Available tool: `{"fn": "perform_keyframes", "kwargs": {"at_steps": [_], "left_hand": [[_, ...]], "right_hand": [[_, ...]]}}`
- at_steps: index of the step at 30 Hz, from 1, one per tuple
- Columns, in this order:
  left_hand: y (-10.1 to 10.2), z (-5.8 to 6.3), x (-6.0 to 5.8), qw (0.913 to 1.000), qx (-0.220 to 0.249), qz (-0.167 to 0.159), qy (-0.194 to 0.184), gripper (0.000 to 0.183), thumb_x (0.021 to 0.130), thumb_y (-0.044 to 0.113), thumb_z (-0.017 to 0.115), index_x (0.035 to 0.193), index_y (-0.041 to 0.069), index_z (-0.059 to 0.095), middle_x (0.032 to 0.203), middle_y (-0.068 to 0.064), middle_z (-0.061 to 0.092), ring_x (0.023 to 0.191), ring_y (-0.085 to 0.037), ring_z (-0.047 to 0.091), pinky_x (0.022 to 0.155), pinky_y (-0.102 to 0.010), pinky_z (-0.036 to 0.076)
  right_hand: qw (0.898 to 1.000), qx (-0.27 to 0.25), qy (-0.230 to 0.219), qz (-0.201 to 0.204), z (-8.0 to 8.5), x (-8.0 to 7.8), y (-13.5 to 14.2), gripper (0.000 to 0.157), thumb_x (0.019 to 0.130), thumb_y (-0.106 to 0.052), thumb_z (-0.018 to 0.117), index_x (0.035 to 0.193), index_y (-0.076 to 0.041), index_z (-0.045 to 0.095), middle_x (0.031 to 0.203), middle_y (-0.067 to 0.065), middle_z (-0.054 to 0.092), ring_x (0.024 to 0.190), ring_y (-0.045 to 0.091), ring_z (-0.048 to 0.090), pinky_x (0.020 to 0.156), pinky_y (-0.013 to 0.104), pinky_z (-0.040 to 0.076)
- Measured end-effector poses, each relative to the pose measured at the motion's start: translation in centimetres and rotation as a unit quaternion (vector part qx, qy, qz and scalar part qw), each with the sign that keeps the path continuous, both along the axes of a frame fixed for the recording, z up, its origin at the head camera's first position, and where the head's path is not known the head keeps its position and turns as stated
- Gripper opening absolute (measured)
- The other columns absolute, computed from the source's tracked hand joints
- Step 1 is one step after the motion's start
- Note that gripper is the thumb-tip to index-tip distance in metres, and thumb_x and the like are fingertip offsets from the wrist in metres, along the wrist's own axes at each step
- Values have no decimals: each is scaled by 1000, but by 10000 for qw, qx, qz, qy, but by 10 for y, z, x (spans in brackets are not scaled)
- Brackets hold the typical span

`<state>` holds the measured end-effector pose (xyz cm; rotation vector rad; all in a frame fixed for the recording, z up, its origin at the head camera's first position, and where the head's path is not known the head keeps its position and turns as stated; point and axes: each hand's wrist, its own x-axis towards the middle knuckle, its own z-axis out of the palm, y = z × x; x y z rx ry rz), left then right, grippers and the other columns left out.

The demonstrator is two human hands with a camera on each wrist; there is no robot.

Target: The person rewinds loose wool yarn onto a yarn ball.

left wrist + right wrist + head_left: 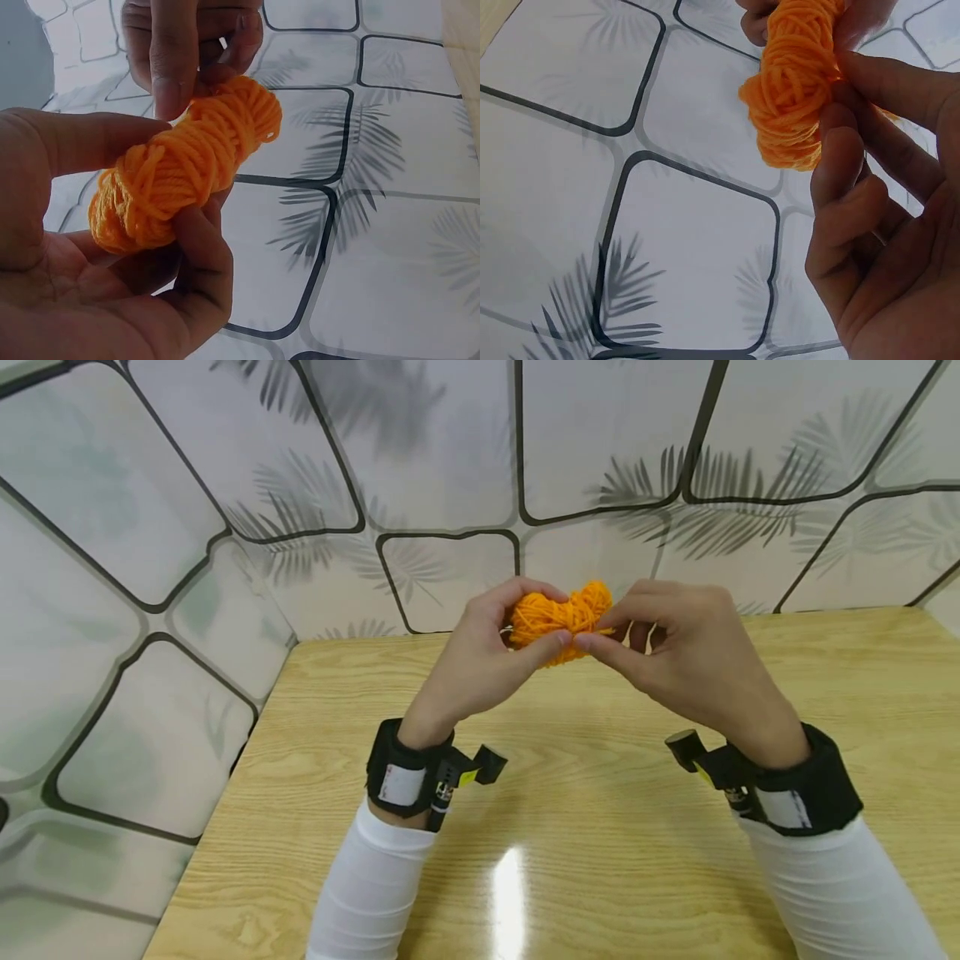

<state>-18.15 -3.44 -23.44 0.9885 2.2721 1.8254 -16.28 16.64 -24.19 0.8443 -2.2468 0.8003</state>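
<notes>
A small skein of orange yarn, wound tightly around its middle, is held up over the far part of the table. My left hand grips its left end, thumb on the near side and fingers curled behind, as the left wrist view shows around the yarn. At the other end my right hand pinches at the strands with thumb and forefinger. In the right wrist view the fingertips of that hand lie right at the side of the skein.
Below the hands spreads a light wooden table. A pale wall covering with dark outlines and leaf prints rises behind it and along the left. Each wrist wears a black strap with a small camera.
</notes>
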Motion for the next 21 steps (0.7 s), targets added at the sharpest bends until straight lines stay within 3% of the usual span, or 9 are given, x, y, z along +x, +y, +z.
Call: {"fn": "perform_keyframes", "kwargs": {"at_steps": [6,10,12,15,18,21], "left_hand": [[-3,-14,-14,9991,111,-379,-140,28,87,12,60,114,7,54,104,-9,55,83,-21,58,71,-35,50],[-8,-23,-24,9968,239,-720,-262,29,88,17,61,115,11,54,103,-9,58,85,-23,59,73,-38,50],[-11,-26,-27,9954,244,-846,-386,30,88,18,61,116,10,53,103,-10,59,87,-25,59,74,-39,50],[-14,-31,-33,9954,-82,-780,-542,30,87,20,62,115,10,54,104,-10,58,87,-25,58,74,-38,50],[-14,-42,-42,9931,-975,-442,-470,33,87,22,63,115,10,53,103,-8,57,86,-21,57,73,-32,50],[-12,-55,-51,9749,-2198,-245,-271,46,81,26,69,120,10,49,104,-4,55,87,-18,56,72,-27,48]], "right_hand": [[9960,-726,-520,89,-1,-5,1,14,72,-11,76,79,-10,64,73,-6,58,57,8,48,52,19,41],[9830,-1150,-1432,5,-11,-16,4,31,75,-19,75,99,-9,59,89,-3,57,73,12,54,57,22,46],[9656,-1368,-2197,243,-17,-23,5,37,79,-24,71,109,-11,55,97,1,57,80,16,56,61,27,49],[9218,-1646,-3445,669,-29,-34,5,40,85,-33,63,117,-11,53,103,9,58,83,24,58,64,36,51],[8838,-1646,-4301,826,-46,-47,3,42,86,-38,60,114,-7,54,99,16,60,79,28,59,65,41,52],[8671,-1236,-4762,777,-65,-59,1,42,87,-38,60,109,-4,54,97,17,59,79,29,60,67,42,52]]}}
